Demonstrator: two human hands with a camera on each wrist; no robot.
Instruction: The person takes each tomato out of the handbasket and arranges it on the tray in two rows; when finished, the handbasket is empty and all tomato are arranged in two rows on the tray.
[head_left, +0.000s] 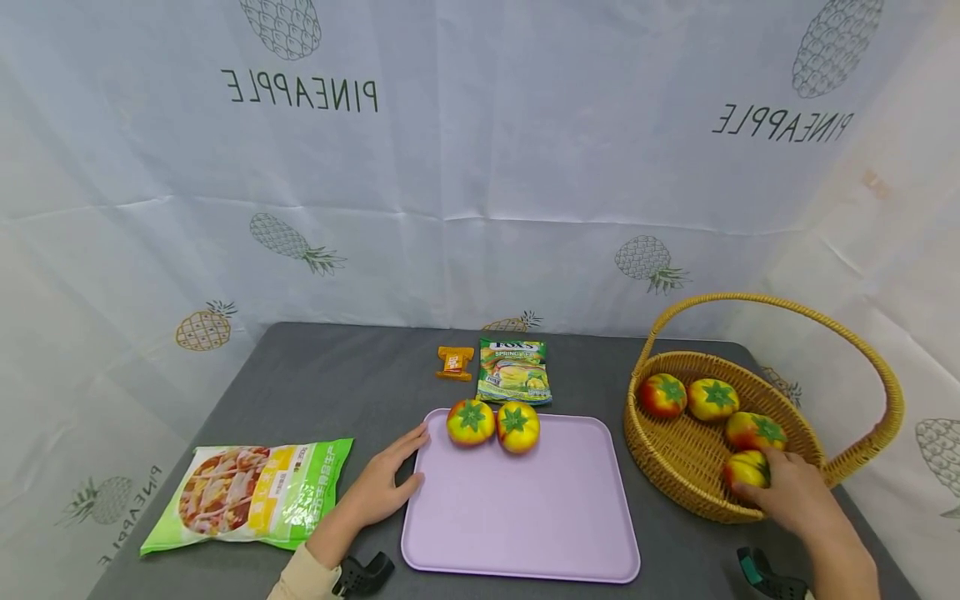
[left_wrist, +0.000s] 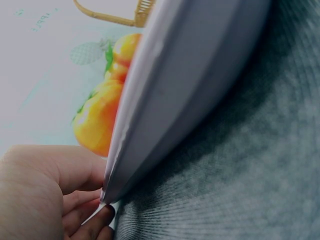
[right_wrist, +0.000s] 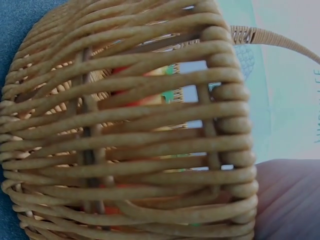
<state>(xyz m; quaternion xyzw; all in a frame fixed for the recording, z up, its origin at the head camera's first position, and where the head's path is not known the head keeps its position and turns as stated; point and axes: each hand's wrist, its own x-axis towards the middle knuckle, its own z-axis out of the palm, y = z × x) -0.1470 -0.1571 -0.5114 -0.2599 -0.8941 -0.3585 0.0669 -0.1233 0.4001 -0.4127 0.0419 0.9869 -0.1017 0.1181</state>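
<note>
In the head view my right hand (head_left: 797, 492) reaches into the wicker basket (head_left: 667, 479) and grips a red-and-yellow persimmon-like fruit (head_left: 744, 469) near its right side. Three similar fruits, one of them a redder fruit (head_left: 663, 395), lie deeper in the basket. My left hand (head_left: 381, 482) rests at the upper left edge of a lilac tray (head_left: 517, 517), fingers extended along the rim. Two more fruits, a left fruit (head_left: 471, 422) and a right fruit (head_left: 518, 427), sit side by side at the tray's far edge. The right wrist view mostly shows woven basket wall (right_wrist: 130, 130), which hides the fingers.
A green frozen-food bag (head_left: 251, 493) lies left of the tray. Behind the tray are a green candy packet (head_left: 513, 372) and a small orange wrapped snack (head_left: 454, 363). The basket's tall handle (head_left: 780, 302) arches over its right side. A pineapple-print curtain (head_left: 480, 167) hangs behind the grey table (head_left: 337, 375).
</note>
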